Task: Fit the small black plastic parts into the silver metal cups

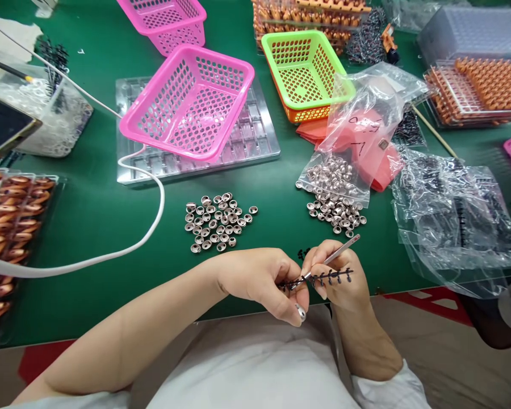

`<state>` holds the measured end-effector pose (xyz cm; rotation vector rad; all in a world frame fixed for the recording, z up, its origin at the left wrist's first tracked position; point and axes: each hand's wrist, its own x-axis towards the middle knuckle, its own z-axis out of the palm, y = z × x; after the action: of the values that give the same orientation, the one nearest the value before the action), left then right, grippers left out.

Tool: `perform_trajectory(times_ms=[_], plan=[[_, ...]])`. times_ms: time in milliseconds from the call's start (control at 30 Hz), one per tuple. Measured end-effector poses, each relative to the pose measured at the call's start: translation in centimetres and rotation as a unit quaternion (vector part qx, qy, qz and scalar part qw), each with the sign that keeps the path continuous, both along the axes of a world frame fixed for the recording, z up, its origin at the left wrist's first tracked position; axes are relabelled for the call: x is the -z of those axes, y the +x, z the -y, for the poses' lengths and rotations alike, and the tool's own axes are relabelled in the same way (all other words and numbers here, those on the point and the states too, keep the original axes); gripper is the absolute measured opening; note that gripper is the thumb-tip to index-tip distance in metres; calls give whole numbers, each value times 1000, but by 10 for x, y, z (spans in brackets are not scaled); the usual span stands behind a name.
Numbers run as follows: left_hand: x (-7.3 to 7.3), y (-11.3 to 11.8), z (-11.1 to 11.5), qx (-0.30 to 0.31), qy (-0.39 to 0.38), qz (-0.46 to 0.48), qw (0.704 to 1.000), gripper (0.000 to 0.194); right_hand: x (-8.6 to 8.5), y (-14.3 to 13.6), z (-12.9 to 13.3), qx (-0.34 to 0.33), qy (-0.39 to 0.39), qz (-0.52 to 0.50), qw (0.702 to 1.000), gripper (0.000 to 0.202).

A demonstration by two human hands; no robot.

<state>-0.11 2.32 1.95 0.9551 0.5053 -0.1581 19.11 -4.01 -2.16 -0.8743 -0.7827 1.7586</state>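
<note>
My left hand is closed near the table's front edge, its fingers around one end of a thin black strip with small side pieces. A shiny silver domed piece shows at my left thumb tip. My right hand pinches a slim flat metal tool, whose lower end meets the strip between the hands; whether it is tweezers or a blade I cannot tell. Beyond my left wrist lie many loose small silver cups. Another heap of silver cups spills from a clear bag. A few black bits lie behind my fingers.
A pink basket sits on a clear moulded tray; a green basket stands right of it. A white cable crosses the left side. Trays of orange parts and crumpled plastic bags flank the work area.
</note>
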Motion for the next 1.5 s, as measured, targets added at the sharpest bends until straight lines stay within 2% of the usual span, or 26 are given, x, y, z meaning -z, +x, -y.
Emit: perform_trajectory(times_ms=[133,367,533,633,733,933,1233,1300,1400,1500], plan=[[1,0,0,-3,2,-8,1000,14,0,0,1,5,-4,30,1000,24],[3,-2,-1,-44,58,-40,997,15,3,-1,8,66,45,74,994,20],[1,1,0,-29,31,-33,999,15,6,-1,5,38,15,64,997,26],[-1,3,1,-27,42,-33,998,13,4,-1,0,26,-9,42,999,29],[-4,6,4,-36,77,-52,995,13,2,-2,-4,25,-33,37,998,32],[0,10,12,-64,211,-82,972,17,1,-4,-5,28,-61,52,996,33],[1,12,20,-75,252,-129,956,16,6,-2,-4,17,-54,38,998,36],[3,12,19,-87,268,-149,948,10,5,-1,-4,18,-57,28,998,32],[6,11,14,-100,295,-162,936,14,3,-2,-5,32,-56,24,998,25],[7,8,8,-114,323,-145,928,11,1,-2,-5,60,-31,34,997,21]])
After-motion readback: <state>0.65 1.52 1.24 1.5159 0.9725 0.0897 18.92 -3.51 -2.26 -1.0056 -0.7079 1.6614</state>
